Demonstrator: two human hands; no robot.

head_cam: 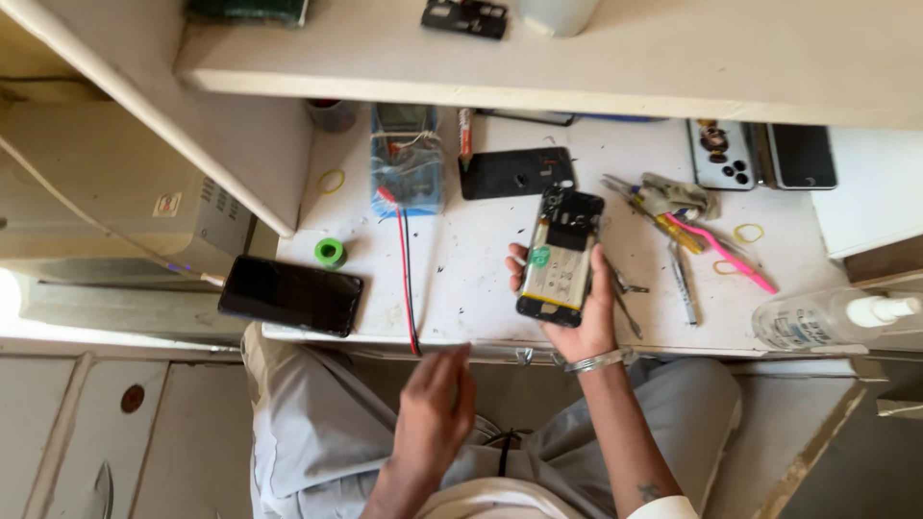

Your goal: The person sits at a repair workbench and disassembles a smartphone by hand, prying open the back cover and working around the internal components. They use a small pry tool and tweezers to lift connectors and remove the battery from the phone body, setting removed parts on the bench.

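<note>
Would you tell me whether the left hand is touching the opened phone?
Apart: the head view shows the left hand over the lap, clear of the opened phone.

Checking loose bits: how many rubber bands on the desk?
3 yellow rubber bands: one at far left, one right of the tools, one beside the pink tool. More may hide under clutter.

Pink tweezers (723, 252), green tape roll (330, 252), black phone (290, 295) — white worktable (461, 279), red-and-black wires (406, 279).

The person wears light grey trousers (317, 423) and white short sleeves (663, 507); a silver bangle (596, 362) circles the right wrist; both hands are bare.
</note>
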